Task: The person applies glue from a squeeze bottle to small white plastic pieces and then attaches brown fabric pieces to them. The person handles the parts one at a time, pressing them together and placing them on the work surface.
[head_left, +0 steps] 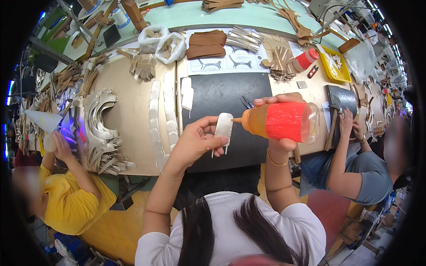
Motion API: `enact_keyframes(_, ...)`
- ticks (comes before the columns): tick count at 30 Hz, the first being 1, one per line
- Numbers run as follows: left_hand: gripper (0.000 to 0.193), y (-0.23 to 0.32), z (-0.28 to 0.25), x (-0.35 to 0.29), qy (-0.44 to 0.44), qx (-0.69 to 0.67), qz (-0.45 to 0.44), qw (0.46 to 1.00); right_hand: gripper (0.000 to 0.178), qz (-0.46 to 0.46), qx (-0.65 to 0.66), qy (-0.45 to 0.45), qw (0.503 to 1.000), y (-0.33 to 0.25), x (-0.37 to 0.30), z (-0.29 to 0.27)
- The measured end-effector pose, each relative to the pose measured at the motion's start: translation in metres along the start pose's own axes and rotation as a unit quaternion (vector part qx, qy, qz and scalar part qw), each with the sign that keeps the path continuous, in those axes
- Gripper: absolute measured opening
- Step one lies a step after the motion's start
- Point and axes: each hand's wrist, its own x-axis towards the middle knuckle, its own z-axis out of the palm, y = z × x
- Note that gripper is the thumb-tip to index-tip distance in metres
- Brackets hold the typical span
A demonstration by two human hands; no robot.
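Pinched upright in my left hand (195, 139) is a pale, tongue-shaped leather-like piece (223, 124) with thin prongs at its lower end. My right hand (279, 99) grips a squeeze bottle (284, 120) of amber liquid with a wide red band, tipped on its side. Its narrow nozzle points left at the piece's right edge; whether it touches I cannot tell. Both hands are above a black mat (222, 99). Another pale piece (187, 91) lies at the mat's upper left, and dark-tipped snips (246, 102) rest partly hidden behind the bottle.
Overlapping pale pieces form two rows (154, 119) left of the mat. Beyond it lie brown strips (206, 43), bundled pale strips (245, 39) and a second red-banded bottle (306, 59). A yellow tray (335, 66) stands far right. Co-workers' hands (346, 122) work at both sides.
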Motion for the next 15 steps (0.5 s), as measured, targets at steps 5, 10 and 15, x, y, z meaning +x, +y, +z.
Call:
enact_keyframes(5, 0.042, 0.014, 0.012, -0.015, -0.003, -0.003, 0.006, 1.0, 0.092, 0.01, -0.013, -0.006, 1.0, -0.004, 0.0, 0.004)
enact_keyframes(10, 0.043, 0.014, 0.012, -0.02, -0.019, -0.008, 0.004, 1.0, 0.092, -0.015, -0.025, -0.042, 0.999, -0.002, 0.002, 0.005)
enact_keyframes(15, 0.043, 0.015, 0.008, -0.021, -0.024, -0.001, 0.002, 1.0, 0.093, -0.031, -0.046, -0.062, 0.997, 0.0, 0.003, 0.004)
